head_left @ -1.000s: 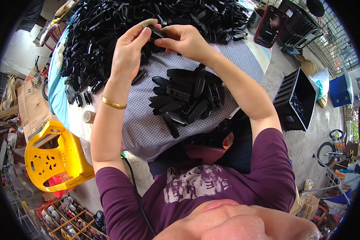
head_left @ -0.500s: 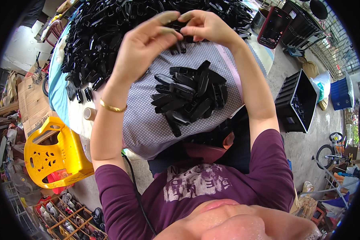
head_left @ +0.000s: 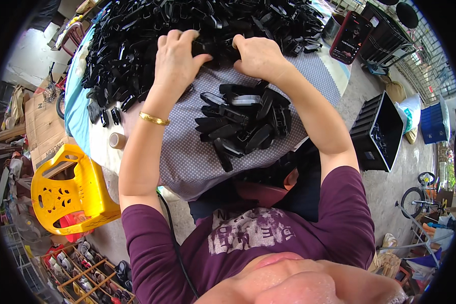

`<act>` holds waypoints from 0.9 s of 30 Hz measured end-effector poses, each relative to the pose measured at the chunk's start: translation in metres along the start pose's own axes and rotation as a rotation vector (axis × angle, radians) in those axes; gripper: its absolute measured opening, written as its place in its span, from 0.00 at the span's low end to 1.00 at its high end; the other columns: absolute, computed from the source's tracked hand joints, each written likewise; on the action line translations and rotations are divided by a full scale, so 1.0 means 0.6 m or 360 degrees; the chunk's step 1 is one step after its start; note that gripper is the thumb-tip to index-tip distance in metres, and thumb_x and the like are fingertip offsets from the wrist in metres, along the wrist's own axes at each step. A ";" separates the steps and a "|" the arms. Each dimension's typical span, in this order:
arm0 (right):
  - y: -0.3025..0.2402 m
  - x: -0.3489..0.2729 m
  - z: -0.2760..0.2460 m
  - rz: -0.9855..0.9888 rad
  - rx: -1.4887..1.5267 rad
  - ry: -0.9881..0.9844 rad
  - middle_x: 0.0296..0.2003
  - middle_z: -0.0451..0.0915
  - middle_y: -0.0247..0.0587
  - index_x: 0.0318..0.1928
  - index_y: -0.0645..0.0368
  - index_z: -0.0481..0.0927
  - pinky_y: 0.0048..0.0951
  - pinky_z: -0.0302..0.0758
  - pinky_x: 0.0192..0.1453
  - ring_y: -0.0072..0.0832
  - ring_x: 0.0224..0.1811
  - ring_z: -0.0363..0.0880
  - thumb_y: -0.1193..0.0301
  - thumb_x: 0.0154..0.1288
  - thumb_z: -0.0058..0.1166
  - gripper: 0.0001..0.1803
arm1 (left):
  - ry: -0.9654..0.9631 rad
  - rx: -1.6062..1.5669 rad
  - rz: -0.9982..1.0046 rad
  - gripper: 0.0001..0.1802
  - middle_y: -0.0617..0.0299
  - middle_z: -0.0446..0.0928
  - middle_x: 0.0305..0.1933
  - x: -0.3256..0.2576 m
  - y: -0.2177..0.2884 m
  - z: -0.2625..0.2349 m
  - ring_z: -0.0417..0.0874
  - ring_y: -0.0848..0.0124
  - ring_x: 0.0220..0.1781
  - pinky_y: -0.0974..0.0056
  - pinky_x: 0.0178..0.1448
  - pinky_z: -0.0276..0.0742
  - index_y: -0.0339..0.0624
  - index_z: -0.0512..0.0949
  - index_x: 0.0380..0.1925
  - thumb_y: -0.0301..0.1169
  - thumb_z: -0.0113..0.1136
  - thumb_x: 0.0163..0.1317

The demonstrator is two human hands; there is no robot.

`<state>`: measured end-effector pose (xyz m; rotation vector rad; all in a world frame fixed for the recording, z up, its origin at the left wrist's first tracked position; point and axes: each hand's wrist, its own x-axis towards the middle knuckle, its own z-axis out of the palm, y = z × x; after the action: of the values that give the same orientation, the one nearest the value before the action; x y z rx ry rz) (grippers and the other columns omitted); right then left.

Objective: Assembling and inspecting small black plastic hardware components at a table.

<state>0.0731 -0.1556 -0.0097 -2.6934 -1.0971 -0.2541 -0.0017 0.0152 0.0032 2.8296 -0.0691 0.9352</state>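
Observation:
A large heap of black elongated plastic pieces, some with glossy edges, covers the far part of the table. My left hand is at the heap's near edge, thumb apart from the fingers. Facing it, my right hand also has its thumb and forefinger apart. Black pieces show in the gap between the hands; I see none clearly gripped. Nearer to me, a smaller pile of the same pieces lies on a grey dotted cloth.
A roll of tape sits on the table's left side. A phone and a metal can are at the far right. A yellow plastic chair stands left, a black crate right. A dark cable runs past my left side.
Both hands, which had their fingertips close together above the heap's edge, have moved apart and down to the heap. Their fingers have spread.

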 end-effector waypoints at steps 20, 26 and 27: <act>0.064 0.010 0.000 -0.0339 0.0221 0.0335 0.27 0.81 0.44 0.43 0.55 0.81 0.29 0.77 0.38 0.32 0.30 0.80 0.77 0.55 0.50 0.14 | -0.0228 -0.0414 0.0180 0.08 0.53 0.79 0.34 0.011 -0.034 -0.023 0.81 0.60 0.37 0.65 0.43 0.77 0.37 0.79 0.35 0.23 0.56 0.54; -0.007 0.009 -0.005 0.0008 0.1927 0.0291 0.31 0.77 0.33 0.47 0.59 0.77 0.17 0.76 0.32 0.15 0.25 0.73 0.81 0.59 0.40 0.18 | -0.0112 -0.2302 -0.0883 0.12 0.53 0.77 0.37 0.015 -0.011 -0.014 0.82 0.66 0.37 0.68 0.42 0.81 0.31 0.72 0.46 0.26 0.45 0.66; -0.015 0.008 -0.004 0.0058 0.2116 0.0277 0.30 0.77 0.33 0.48 0.60 0.76 0.18 0.76 0.34 0.16 0.26 0.74 0.82 0.58 0.40 0.18 | -0.0123 -0.2447 -0.0912 0.13 0.50 0.75 0.39 0.014 -0.014 -0.010 0.82 0.62 0.39 0.66 0.45 0.81 0.30 0.70 0.48 0.25 0.43 0.66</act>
<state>0.0699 -0.1465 -0.0051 -1.4555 -0.7209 0.2024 0.0024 0.0247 0.0116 1.3092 0.0192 0.3110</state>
